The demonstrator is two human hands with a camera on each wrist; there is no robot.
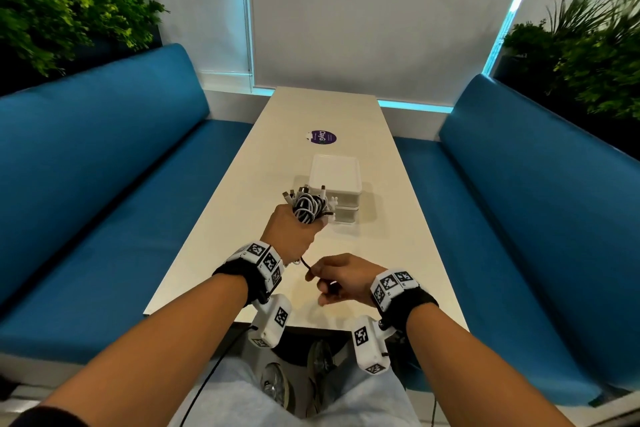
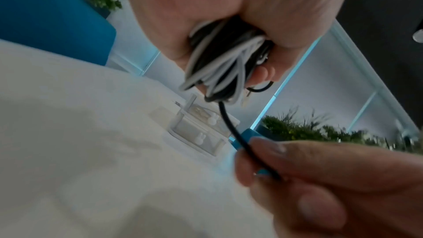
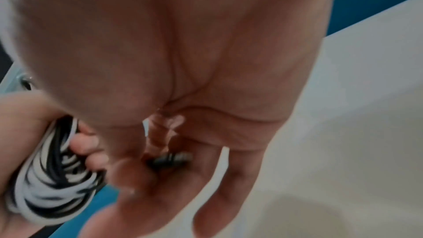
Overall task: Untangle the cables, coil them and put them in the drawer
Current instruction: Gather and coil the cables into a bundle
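Observation:
My left hand point(image 1: 292, 229) is raised over the table and grips a coiled bundle of black and white cables point(image 1: 308, 206) point(image 2: 219, 64) point(image 3: 50, 173), with several plug ends sticking up from the top. One black cable point(image 1: 305, 262) point(image 2: 231, 129) runs down from the bundle to my right hand point(image 1: 337, 279), which pinches it between thumb and fingers point(image 2: 270, 153). A dark plug end point(image 3: 170, 159) lies in the right palm. Behind the bundle stands a small white drawer unit point(image 1: 337, 191) point(image 2: 199, 129) with two stacked drawers and bunny-shaped knobs; both look closed.
The long cream table point(image 1: 398, 253) runs away from me between two blue benches point(image 1: 104, 184) point(image 1: 536, 201). A purple round sticker point(image 1: 322, 137) lies farther back on the table. Green plants point(image 1: 52, 21) stand behind both benches. My knees and shoes show below the near table edge.

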